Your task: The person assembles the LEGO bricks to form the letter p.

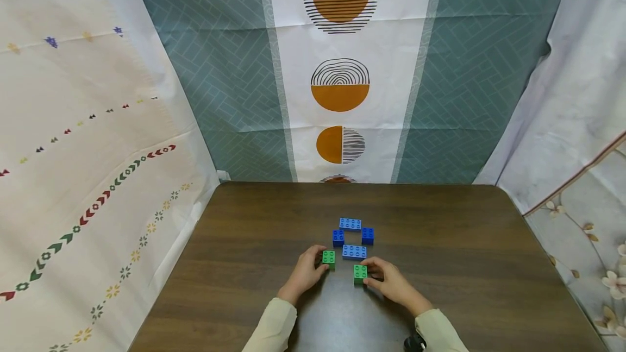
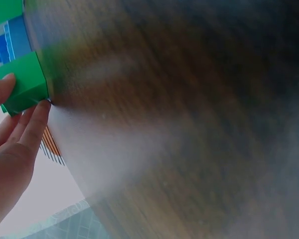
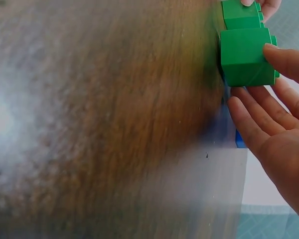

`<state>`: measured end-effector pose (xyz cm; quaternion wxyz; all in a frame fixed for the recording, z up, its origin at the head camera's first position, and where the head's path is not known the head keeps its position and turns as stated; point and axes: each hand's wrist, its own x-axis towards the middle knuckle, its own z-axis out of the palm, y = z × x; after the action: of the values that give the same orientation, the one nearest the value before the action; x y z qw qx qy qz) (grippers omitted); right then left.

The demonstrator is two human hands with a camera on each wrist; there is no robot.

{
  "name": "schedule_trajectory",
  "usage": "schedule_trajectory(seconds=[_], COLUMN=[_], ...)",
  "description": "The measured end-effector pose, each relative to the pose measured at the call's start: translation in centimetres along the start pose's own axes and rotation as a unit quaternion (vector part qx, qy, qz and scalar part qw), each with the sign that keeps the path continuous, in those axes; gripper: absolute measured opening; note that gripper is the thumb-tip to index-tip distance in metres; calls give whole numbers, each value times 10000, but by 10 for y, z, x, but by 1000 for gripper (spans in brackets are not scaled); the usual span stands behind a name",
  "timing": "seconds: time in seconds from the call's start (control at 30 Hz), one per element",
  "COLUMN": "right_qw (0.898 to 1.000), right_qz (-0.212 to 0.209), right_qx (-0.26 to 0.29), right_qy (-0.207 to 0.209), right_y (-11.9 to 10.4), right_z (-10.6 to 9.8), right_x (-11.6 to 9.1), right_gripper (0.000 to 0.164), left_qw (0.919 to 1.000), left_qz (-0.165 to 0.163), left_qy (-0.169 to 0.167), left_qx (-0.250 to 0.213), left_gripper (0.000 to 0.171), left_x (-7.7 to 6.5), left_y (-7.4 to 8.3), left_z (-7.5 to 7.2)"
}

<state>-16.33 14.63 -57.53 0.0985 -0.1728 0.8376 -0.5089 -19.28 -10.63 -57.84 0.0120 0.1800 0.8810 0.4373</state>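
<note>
My left hand [image 1: 304, 275] pinches a square green toy brick [image 1: 329, 257] between thumb and fingers, left of the blue bricks. A second green brick [image 1: 360, 273] is held by my right hand [image 1: 393, 284], a little nearer to me and to the right. In the left wrist view the thumb lies on the near face of the green brick [image 2: 25, 82], fingers along its other side. The right wrist view has the thumb at the studded edge of the green brick [image 3: 246, 57], fingers beneath. Just beyond, a long blue brick [image 1: 354, 252] lies on the table.
Behind it are another long blue brick [image 1: 350, 224] and two short darker blue bricks, one left [image 1: 338, 238] and one right [image 1: 368, 236], forming a ring. All stand on a brown wooden table [image 1: 254, 243]. Patterned curtains [image 1: 220, 69] hang behind and at both sides.
</note>
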Motion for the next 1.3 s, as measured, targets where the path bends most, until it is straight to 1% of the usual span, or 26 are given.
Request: schedule_trajectory(seconds=[0.13, 0.3, 0.4, 0.57, 0.9, 1.13, 1.3], right_qw=[10000, 9999, 9998, 9996, 9998, 9997, 9999], right_qz=[-11, -41, -73, -124, -69, -119, -97], right_qx=[-81, -108, -137, -167, -122, -132, -30], right_qy=[49, 116, 152, 165, 157, 145, 99], right_y=[0, -2, -2, -1, -3, -1, -1], right_z=[2, 5, 7, 9, 13, 14, 14], right_x=[3, 8, 10, 11, 13, 13, 14], right_gripper=[33, 33, 33, 33, 33, 33, 34], left_qw=[10000, 9999, 9998, 9997, 9999, 9999, 9999], left_qz=[-2, -93, -187, -214, -126, -151, -136], left_qy=[-17, -70, -101, -123, -70, 10, 54], left_qx=[48, 62, 6, -34, 50, 37, -23], left_gripper=[37, 37, 36, 37, 36, 35, 35], left_x=[0, 0, -1, -2, -1, -1, 0], left_y=[-1, -1, 0, 0, -1, -1, 0], left_z=[0, 0, 0, 0, 1, 0, -1])
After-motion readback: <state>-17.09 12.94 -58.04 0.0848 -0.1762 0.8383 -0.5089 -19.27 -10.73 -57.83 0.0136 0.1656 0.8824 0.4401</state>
